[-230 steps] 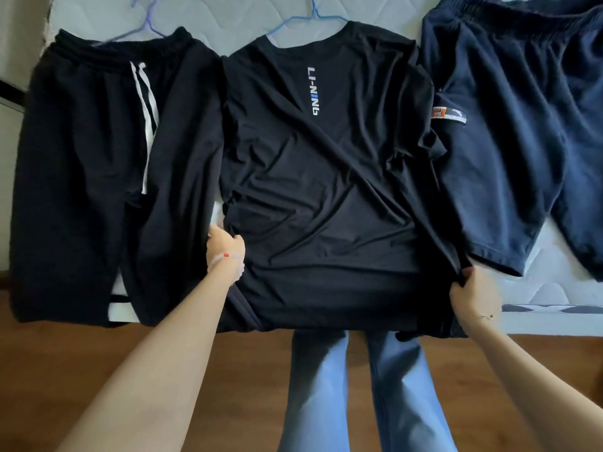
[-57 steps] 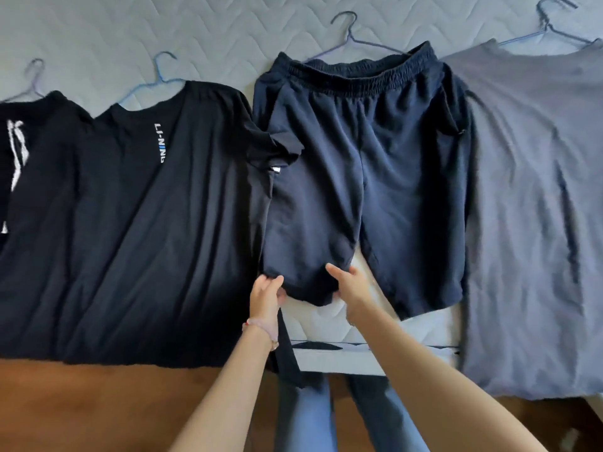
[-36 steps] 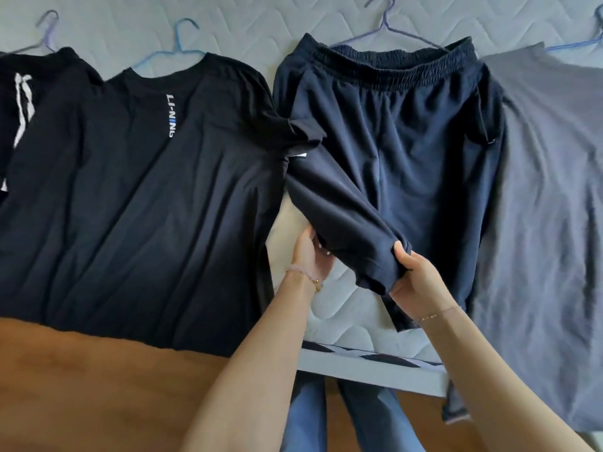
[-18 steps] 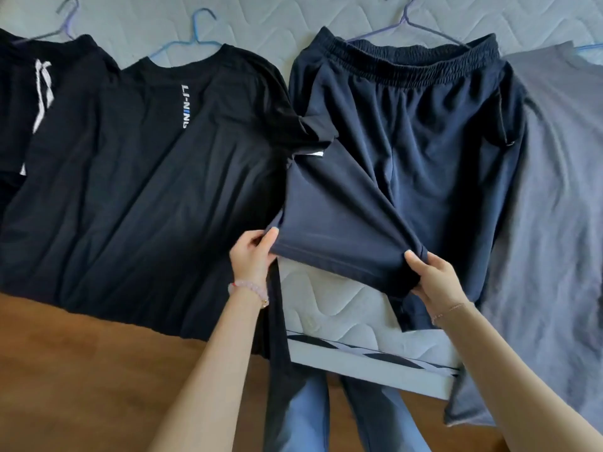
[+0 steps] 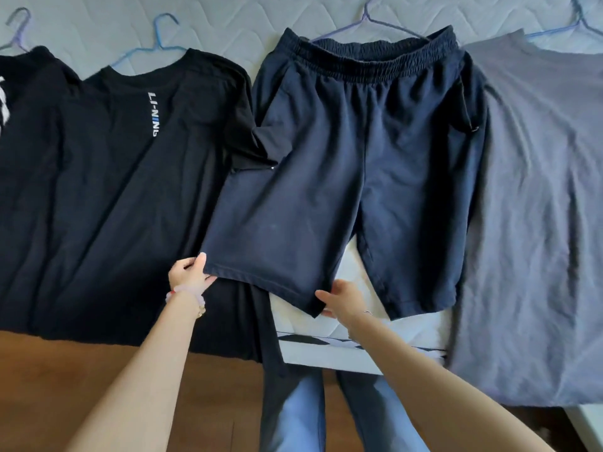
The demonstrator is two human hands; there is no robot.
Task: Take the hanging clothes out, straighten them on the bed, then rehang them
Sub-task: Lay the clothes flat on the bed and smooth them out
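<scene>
Four garments lie in a row on the bed [image 5: 228, 21], each with a wire hanger at its top: a black piece with a white cord [image 5: 19, 102] at the far left, a black T-shirt [image 5: 114, 197], navy shorts [image 5: 359, 141], then a grey top [image 5: 538, 223]. The shorts are the piece in hand. The left hand [image 5: 189, 272] has its grip closed on the outer corner of one leg's hem, thumb and fingertips pinching cloth. The right hand [image 5: 342, 301] pinches the inner corner of the same hem, thumb on top and fingers tucked beneath. That leg is drawn flat but angled toward the T-shirt, its hem lying over the shirt's side, and the shirt's sleeve overlaps the shorts at the hip. The other leg rests on the mattress, untouched. To do this well, I'd judge: pull evenly with both hands, straight away from the waistband, gently enough that the hanger [image 5: 368, 17] stays seated. Set the hem down beside its twin, clear of the T-shirt, then smooth it with a flat palm.
</scene>
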